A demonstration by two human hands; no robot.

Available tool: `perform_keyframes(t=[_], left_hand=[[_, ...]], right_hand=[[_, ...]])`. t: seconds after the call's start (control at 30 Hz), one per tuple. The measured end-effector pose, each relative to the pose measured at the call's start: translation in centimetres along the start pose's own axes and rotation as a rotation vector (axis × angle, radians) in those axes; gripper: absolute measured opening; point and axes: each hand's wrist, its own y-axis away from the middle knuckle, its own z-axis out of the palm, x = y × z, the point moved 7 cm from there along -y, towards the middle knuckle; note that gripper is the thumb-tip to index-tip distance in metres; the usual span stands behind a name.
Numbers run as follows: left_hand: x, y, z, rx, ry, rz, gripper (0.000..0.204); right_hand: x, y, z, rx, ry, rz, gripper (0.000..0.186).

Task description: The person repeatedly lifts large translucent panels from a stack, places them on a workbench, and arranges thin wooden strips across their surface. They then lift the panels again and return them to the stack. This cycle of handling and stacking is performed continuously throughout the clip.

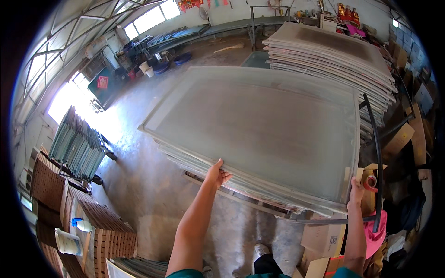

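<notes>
One broad, pale framed panel (259,125) lies directly ahead of both sets of fingers, uppermost on a stack of similar frames (264,191). I can't tell from here whether its cloudy face is glass or stretched mesh, so I'd treat it as fragile. I judge the border stiff and the whole more unwieldy than truly heavy, perhaps slick along the rim. I'd take hold only by that border, with hands well apart, and keep fingertips off the middle.

My left hand (218,173) is at the near long edge, thumb laid over the top and fingers curled below the lip, so I read it as clamped on the border; that forearm reaches forward, elbow slightly bent. My right hand (355,191) is at the near right corner, fingers pointing up along the short side; whether they close on it I can't tell.

Just right of those fingers sits a red tape roll (370,182), with a dark metal bar (378,157) beyond. Farther ahead of them rises a taller stack (324,69).
</notes>
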Motion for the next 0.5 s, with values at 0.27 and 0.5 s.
perform_keyframes(t=[0.27,0.5], left_hand=[[-2.1,-4.2,-1.0,0.212,-0.026,-0.068,0.024],[-9.2,8.2,-5.2,0.048,-0.224,0.047,0.029]], right_hand=[[1.2,-4.6,3.1,-0.146,0.660,-0.010,0.050],[-5.2,1.5,8.7,-0.224,1.349,-0.900,0.038]])
